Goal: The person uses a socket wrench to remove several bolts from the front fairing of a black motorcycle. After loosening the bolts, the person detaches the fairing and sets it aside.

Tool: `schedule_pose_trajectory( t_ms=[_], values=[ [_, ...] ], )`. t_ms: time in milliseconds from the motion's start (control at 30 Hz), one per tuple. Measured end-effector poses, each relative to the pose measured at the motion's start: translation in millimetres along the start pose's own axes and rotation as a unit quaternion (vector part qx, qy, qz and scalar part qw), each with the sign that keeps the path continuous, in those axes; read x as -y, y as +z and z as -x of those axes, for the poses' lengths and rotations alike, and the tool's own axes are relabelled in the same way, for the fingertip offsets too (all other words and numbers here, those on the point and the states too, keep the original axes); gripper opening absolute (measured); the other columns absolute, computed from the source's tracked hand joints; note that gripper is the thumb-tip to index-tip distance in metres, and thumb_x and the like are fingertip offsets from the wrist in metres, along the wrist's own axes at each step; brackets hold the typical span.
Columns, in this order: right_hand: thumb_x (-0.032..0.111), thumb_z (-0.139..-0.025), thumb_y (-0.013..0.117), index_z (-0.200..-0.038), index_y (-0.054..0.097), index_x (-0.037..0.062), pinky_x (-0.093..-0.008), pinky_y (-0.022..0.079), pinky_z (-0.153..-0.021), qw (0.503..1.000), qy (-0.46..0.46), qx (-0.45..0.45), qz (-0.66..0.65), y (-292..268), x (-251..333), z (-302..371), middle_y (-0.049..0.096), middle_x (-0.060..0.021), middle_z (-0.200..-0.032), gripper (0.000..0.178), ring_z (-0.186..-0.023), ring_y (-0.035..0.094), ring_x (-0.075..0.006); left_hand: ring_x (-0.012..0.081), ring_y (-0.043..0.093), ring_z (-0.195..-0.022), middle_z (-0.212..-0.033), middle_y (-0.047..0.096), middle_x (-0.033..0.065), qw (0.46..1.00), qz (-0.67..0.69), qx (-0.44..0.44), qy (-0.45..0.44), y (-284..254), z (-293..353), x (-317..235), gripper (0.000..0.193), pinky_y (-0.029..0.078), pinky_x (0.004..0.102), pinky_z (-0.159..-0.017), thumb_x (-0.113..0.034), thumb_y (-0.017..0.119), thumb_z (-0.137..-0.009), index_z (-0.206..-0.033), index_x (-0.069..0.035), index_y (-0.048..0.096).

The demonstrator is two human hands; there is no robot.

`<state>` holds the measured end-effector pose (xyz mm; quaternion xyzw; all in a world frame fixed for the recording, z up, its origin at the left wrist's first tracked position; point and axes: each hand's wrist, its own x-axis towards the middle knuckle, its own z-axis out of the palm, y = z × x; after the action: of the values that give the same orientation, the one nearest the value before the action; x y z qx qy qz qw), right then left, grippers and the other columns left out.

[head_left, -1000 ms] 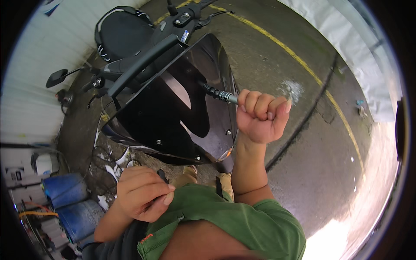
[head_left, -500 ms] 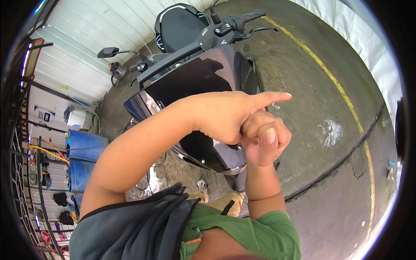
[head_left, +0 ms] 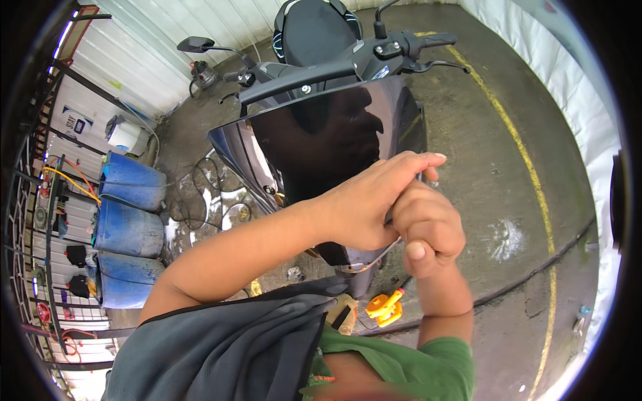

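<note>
My hands are brought together in front of the dark scooter. My left hand (head_left: 368, 210) reaches in from the left, its back turned up. Two of its digits stretch out to the right; the other fingers are hidden behind my right hand (head_left: 429, 230). The right hand is closed against the left, fingers curled and thumb bent in front, apparently around the hidden fingers. No object shows in either hand. Behind them stands the scooter's glossy black front panel (head_left: 314, 144), carrying a dark reflection. Above it are the handlebar grip (head_left: 435, 40) and the seat (head_left: 317, 33).
Blue barrels (head_left: 130, 234) and a metal rack (head_left: 52, 267) stand at the left. A black cable (head_left: 200, 180) trails over the wet floor. A yellow object with a red tip (head_left: 384, 309) lies near my feet. A white sheet (head_left: 562, 100) hangs at the right.
The view has shifted, so the scooter sits further right and more barrels show. The yellow object has come into view. My hands have dropped slightly and stay together.
</note>
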<state>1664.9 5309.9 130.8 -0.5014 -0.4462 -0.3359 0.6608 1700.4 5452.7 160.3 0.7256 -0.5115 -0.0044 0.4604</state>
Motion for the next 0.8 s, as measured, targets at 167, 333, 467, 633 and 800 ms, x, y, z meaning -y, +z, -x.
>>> schedule_pose_trajectory(
  t_ms=[167, 333, 467, 633, 800],
  values=[
    [0.031, -0.099, 0.053, -0.082, 0.054, 0.0049, -0.0400, 0.043, -0.056, 0.856, 0.168, -0.076, 0.483, 15, 46, 9, 0.056, -0.0128, -0.066, 0.032, -0.057, 0.055, -0.0324, 0.0346, 0.062, -0.080, -0.087, 0.064, 0.0145, 0.983, -0.058, 0.159, -0.072, -14, -25, -11, 0.031, 0.049, 0.0422, -0.070, -0.016, 0.071, -0.072, -0.098, -0.001, 0.060],
    [0.027, -0.102, 0.050, -0.094, 0.052, 0.0041, -0.0423, 0.046, -0.055, 0.764, 0.393, -0.017, 0.512, 28, 70, 8, 0.060, -0.0177, -0.068, 0.025, -0.064, 0.063, -0.0374, 0.0343, 0.064, -0.065, -0.067, 0.065, 0.0157, 0.870, -0.112, 0.478, -0.055, -13, -70, 7, 0.023, 0.049, 0.0437, -0.057, -0.023, 0.070, -0.076, -0.071, -0.002, 0.065],
    [0.023, -0.100, 0.055, -0.098, 0.051, 0.0063, -0.0354, 0.040, -0.049, 0.756, 0.569, -0.154, 0.283, 25, 72, -5, 0.058, -0.0073, -0.065, 0.018, -0.053, 0.054, -0.0219, 0.0235, 0.059, -0.061, -0.067, 0.059, 0.0090, 0.787, -0.020, 0.587, -0.190, 7, -77, 21, 0.039, 0.048, 0.0371, -0.053, -0.035, 0.073, -0.080, -0.087, 0.003, 0.067],
    [0.017, -0.092, 0.060, -0.096, 0.051, 0.0089, -0.0271, 0.032, -0.048, 0.614, 0.772, -0.142, 0.087, 2, 92, -43, 0.047, 0.0004, -0.067, 0.013, -0.056, 0.043, -0.0105, 0.0262, 0.064, -0.068, -0.072, 0.066, 0.0149, 0.838, -0.129, 0.530, -0.030, 5, -69, 26, 0.033, 0.049, 0.0398, -0.062, -0.027, 0.078, -0.070, -0.084, 0.002, 0.069],
    [0.014, -0.084, 0.061, -0.083, 0.057, 0.0089, -0.0276, 0.032, -0.048, 0.481, 0.869, -0.056, 0.104, 6, 85, -69, 0.047, 0.0006, -0.064, 0.006, -0.051, 0.040, -0.0106, 0.0257, 0.065, -0.068, -0.072, 0.067, 0.0127, 0.821, -0.130, 0.556, -0.028, 1, -71, 18, 0.031, 0.049, 0.0395, -0.064, -0.023, 0.078, -0.066, -0.084, 0.000, 0.069]
  ],
)
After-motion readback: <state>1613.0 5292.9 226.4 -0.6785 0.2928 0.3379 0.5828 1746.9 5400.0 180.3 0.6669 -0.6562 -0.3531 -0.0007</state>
